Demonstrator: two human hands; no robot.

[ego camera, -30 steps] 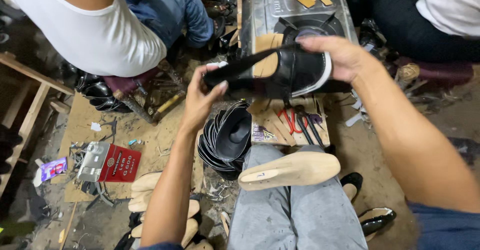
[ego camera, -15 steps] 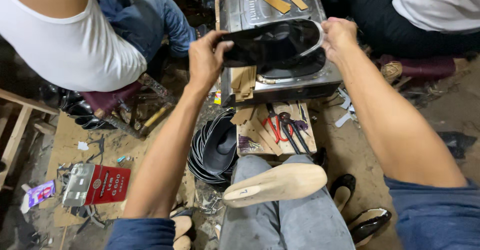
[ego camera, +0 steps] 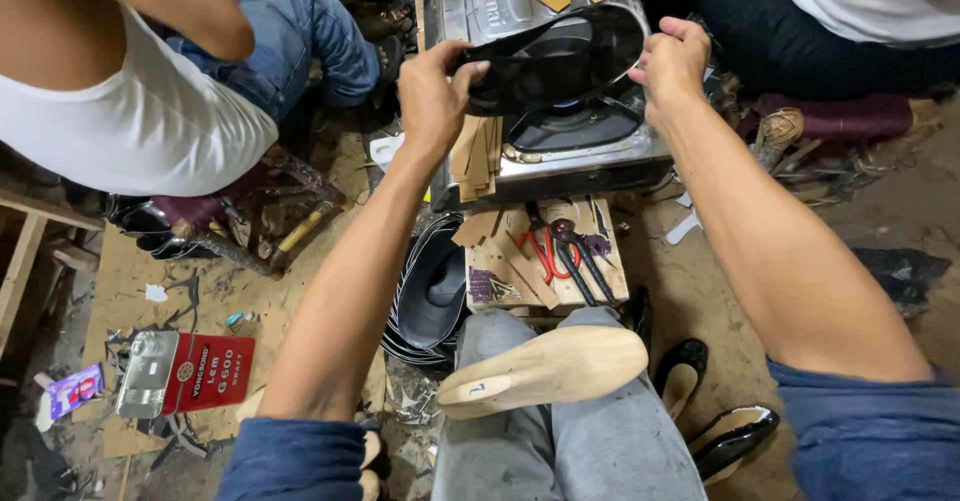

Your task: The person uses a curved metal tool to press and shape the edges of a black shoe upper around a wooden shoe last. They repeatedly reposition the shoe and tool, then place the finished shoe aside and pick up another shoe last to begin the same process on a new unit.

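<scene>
Both my hands hold a black shoe upper (ego camera: 560,59) stretched out flat above a metal gas stove (ego camera: 540,151). My left hand (ego camera: 432,96) grips its left end, and my right hand (ego camera: 672,61) pinches its right edge. The upper hangs over the stove's burner (ego camera: 575,126). A pale wooden shoe last (ego camera: 545,369) lies across my lap, toe to the right, with no hand touching it.
A wooden board (ego camera: 545,251) with red-handled pliers (ego camera: 545,251) and card strips sits before the stove. A stack of black soles (ego camera: 430,296) lies left of my knee. A red glue tin (ego camera: 185,373) rests on the floor. Black shoes (ego camera: 730,439) lie at right. Two people sit beyond.
Both hands have carried the black upper away from me and lowered it over the stove's burner. The last on my lap has stayed put.
</scene>
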